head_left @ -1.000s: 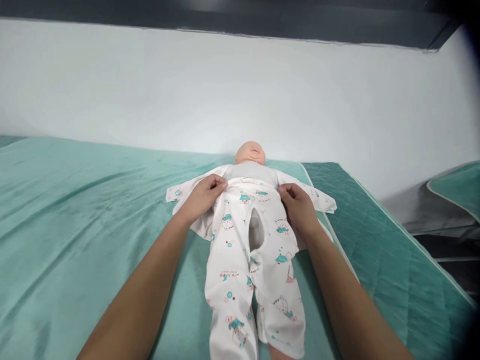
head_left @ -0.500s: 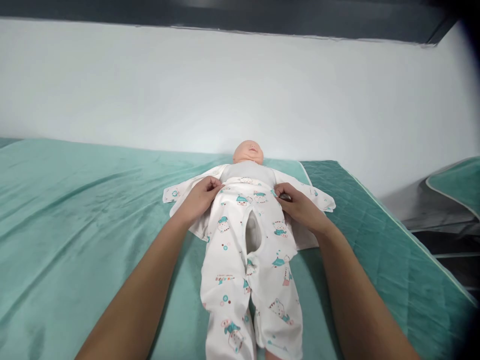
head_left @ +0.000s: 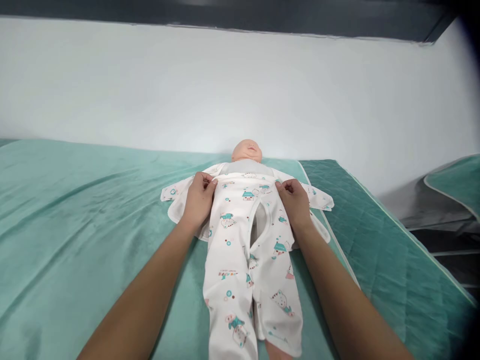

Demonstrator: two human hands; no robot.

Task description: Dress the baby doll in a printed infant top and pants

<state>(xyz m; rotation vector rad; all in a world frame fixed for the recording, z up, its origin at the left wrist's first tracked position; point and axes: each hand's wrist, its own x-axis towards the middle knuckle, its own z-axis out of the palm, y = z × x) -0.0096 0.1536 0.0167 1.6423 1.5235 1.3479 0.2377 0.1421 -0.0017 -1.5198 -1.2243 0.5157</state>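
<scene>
- Across the background we see a white wall (head_left: 240,90), with a dark beam (head_left: 240,20) running along the top of the view.
- Below it we have a smooth green cover (head_left: 93,250) with soft creases; on the right lies a darker quilted cover (head_left: 371,235) with pale edging.
- At the far right we make out another piece of green fabric (head_left: 457,185), also pale-edged, above a dark gap.
- Near the middle of the smooth cover our doll (head_left: 246,151) lies on its back, its head near the wall and its pale grey chest bare between the sides of an open white top (head_left: 318,197), the sleeves spread outward.
- Over its lower body and legs we see white printed trousers (head_left: 228,240), with an oval opening between the legs and a bit of the doll's leg showing below one hem.
- Our left hand (head_left: 201,197) has a narrow pinch, thumb against fingers, on the left end of the waistband.
- Our right hand (head_left: 294,200) likewise pinches the right end, its fingers curled in; between the two hands the band lies across the doll's belly.
</scene>
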